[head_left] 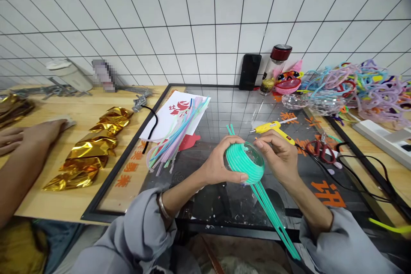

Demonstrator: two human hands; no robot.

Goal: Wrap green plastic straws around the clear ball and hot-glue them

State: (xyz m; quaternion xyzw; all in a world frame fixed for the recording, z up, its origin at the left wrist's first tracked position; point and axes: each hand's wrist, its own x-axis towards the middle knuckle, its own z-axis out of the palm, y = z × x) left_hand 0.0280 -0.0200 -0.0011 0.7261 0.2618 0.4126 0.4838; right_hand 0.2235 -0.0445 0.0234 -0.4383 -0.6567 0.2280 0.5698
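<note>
Holding is done by the left hand [215,163], with one clear ball [255,155], partly wrapped in turquoise strip [243,165], clasped between its thumb on the near side and its fingers on the far side, above the near middle of the dark panel [213,113]. At the ball's right edge, the thumb and forefinger of the right hand [282,156] are brought close together; whether anything is pinched there cannot be told. If the left clasp were loosened, the wraps could be sprung out of line, since the strip looks soft and smooth. The loose lengths [272,212] that hang to the near right could be caught by the right sleeve [345,239] and the coil tugged askew. One yellow glue gun [272,127] is laid just beyond the right hand, and its tip could be brushed (a burn would be risked if it is hot). Also counted are one dark phone [249,71], one flask [278,68], one pair of red-handled scissors [321,150] to the right and one white sheet [157,126] to the left; the pastel strips [180,130] are too overlapped to be counted.
</note>
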